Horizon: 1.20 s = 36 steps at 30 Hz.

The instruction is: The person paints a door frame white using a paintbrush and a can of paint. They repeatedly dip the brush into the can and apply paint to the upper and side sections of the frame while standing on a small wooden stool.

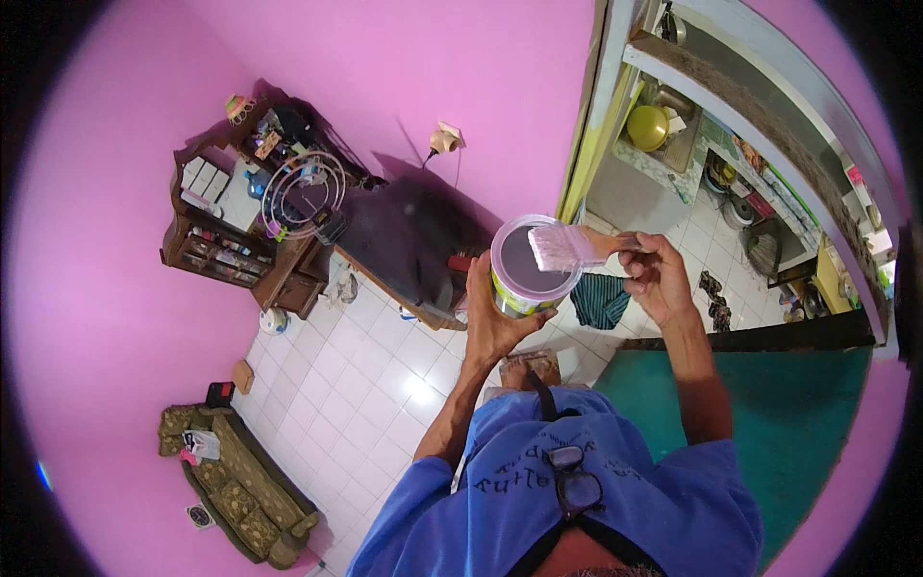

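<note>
My left hand grips an open paint can from its left and lower side. The can has a pale pink rim, a dark interior and a label with green and yellow on it. In my right hand is a wide paintbrush, held by its handle with fingers closed round it. The brush's pale, pink-coated bristles are over the can's opening; whether they touch the rim I cannot tell.
Below, my feet stand on a small worn surface above white tiles. A dark-topped table, wooden cabinet and sofa are around. A teal door-like panel and a kitchen opening with sink lie to the right.
</note>
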Available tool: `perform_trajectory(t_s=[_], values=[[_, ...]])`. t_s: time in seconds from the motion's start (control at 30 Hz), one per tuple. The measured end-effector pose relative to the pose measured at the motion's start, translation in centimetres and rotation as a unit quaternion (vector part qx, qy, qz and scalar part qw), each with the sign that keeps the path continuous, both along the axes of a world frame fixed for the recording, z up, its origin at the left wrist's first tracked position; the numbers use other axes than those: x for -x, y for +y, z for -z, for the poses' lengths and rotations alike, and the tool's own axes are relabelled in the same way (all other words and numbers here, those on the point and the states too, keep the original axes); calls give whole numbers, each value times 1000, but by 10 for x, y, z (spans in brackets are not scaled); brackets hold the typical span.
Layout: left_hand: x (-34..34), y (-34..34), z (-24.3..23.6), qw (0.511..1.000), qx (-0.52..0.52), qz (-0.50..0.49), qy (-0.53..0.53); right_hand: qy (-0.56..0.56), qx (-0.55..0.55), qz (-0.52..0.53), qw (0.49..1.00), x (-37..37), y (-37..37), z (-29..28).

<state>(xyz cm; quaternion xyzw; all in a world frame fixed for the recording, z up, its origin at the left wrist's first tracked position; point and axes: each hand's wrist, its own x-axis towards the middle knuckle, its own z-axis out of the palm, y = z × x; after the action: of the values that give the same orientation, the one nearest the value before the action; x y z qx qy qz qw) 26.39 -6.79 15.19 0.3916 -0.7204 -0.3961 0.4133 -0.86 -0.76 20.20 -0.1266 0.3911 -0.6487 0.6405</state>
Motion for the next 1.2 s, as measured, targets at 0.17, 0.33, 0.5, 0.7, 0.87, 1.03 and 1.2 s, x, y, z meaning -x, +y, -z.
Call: perform_trajectory(t_s=[0.17,0.33,0.5,0.7,0.87,1.03,1.2], values=[[12,2,7,999,-23,-25,8,-129,16,26,991,-3,3,8],[30,4,-15,990,-95,-2,107,-228,76,47,970,-2,-1,28],[22,6,-20,990,-101,-16,96,-121,248,184,943,29,-23,-19],[8,10,-19,990,-113,-31,76,265,260,404,836,66,-92,-111],[4,17,-24,989,-125,-43,72,413,231,400,784,85,-146,-121],[-12,14,-7,991,-99,-50,70,386,260,376,802,86,-144,-113],[-10,14,-6,986,-130,-57,83,407,212,399,794,94,-150,-127]])
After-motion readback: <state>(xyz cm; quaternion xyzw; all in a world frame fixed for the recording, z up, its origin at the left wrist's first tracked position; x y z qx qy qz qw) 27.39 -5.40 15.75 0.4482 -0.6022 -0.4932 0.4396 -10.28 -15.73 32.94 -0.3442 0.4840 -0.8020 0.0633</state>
